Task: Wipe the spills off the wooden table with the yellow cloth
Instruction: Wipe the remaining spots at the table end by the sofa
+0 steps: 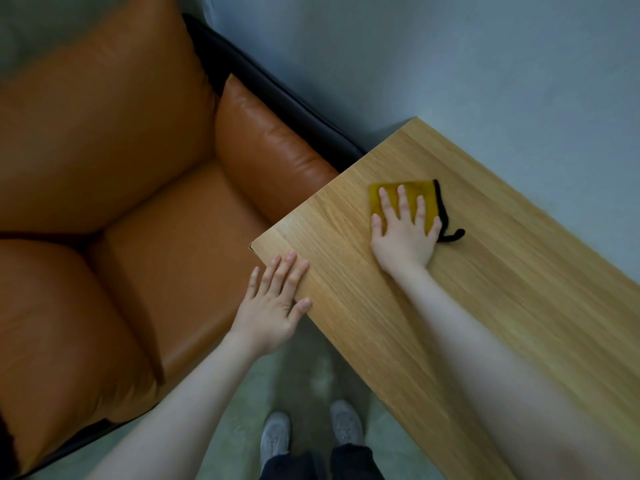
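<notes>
- Right hand presses the cloth flat, fingers spread wide, to wipe the table.
- Left hand, fingers straight, steadies the edge (likely bracing).

The counter runs from lower right up toward the middle, one corner pointing at the sofa that fills the left side. A cloth lies flat on the counter near its far end, with a cord trailing from the cloth's right edge onto the counter. The right hand lies spread on the cloth. The left hand rests at the counter's near-left edge, fingers apparently just on top. Two shoes stand on the floor below, between sofa and counter.
</notes>
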